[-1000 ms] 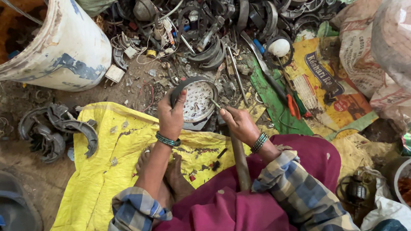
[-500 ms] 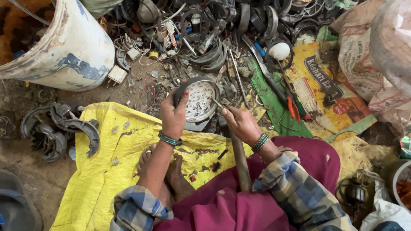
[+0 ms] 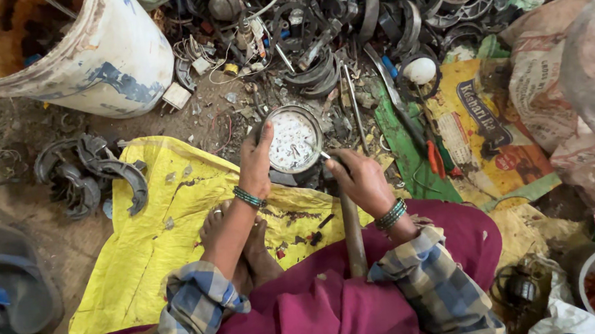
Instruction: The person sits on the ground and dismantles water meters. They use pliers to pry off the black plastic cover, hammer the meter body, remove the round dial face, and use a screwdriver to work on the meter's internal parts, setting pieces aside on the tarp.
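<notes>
left hand (image 3: 255, 164): gripping the round white-faced gauge (image 3: 294, 141) at its 9 o'clock rim, propped on the dirt just past the yellow sack (image 3: 148, 233)
right hand (image 3: 360, 180): fingers wrapped round a wooden-handled tool (image 3: 351, 229), tip at the gauge's 4 o'clock
step: looks like prying the casing
next: steady hold — controlled leverage

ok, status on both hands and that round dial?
Left hand steadies round dial gauge by its rim. Right hand grips wooden-handled tool, tip at gauge edge. Scrap metal pile crowds close behind.
</notes>
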Available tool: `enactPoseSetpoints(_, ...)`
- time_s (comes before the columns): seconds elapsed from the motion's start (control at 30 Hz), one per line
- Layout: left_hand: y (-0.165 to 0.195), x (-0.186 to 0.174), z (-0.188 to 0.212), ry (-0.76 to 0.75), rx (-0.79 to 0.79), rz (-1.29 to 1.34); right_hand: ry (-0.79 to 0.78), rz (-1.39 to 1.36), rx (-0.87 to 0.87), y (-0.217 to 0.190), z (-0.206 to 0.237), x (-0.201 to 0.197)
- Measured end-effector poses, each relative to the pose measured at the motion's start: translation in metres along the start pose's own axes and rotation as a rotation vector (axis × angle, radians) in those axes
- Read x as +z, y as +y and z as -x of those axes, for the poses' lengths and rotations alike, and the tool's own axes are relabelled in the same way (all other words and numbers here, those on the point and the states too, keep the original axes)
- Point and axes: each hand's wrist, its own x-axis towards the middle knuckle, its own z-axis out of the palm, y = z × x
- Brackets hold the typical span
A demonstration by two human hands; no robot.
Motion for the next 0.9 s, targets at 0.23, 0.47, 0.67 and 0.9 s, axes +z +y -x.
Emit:
enactPoseSetpoints(0.23, -0.003, -0.003, -0.001, -0.107, 0.062, -0.182, -0.079, 0.146, 0.099, -0.012, 0.002, 0.010)
enactPoseSetpoints(0.47, -0.003, 0.002, 0.002, -0.160, 0.112, -0.342, -0.165, 0.237, 0.145, -0.008, 0.004, 0.014)
enactPoseSetpoints(0.67, -0.004, -0.002, 0.000, -0.200, 0.170, -0.427, -0.154, 0.108, 0.076, 0.002, 0.002, 0.014)
enactPoseSetpoints(0.9, 0.000, -0.001, 0.003, -0.286, 0.233, -0.456, -0.328, -0.153, 0.264, 0.011, -0.001, 0.008)
